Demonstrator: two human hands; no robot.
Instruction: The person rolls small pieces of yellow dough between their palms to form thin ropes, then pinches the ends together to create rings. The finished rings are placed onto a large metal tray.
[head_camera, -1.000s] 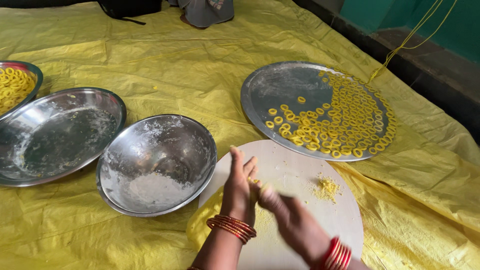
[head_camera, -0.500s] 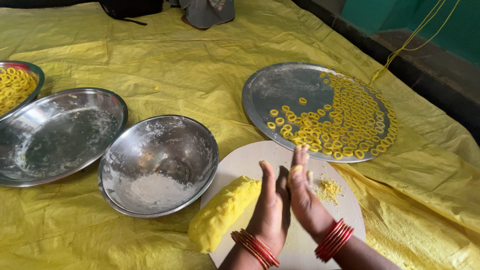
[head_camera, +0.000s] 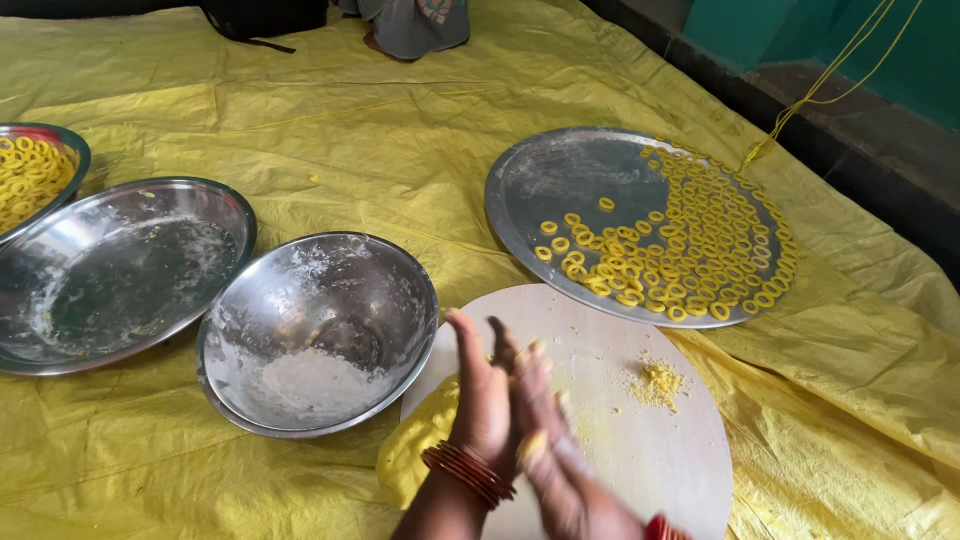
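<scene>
Left hand: upright on its edge, fingers straight and together, palm pressed flat against the other palm.
Right hand: flat against the left, fingers pointing forward, blurred.
Left wrist: stack of red bangles.
Right wrist: red bangles, at the frame's lower edge.
</scene>
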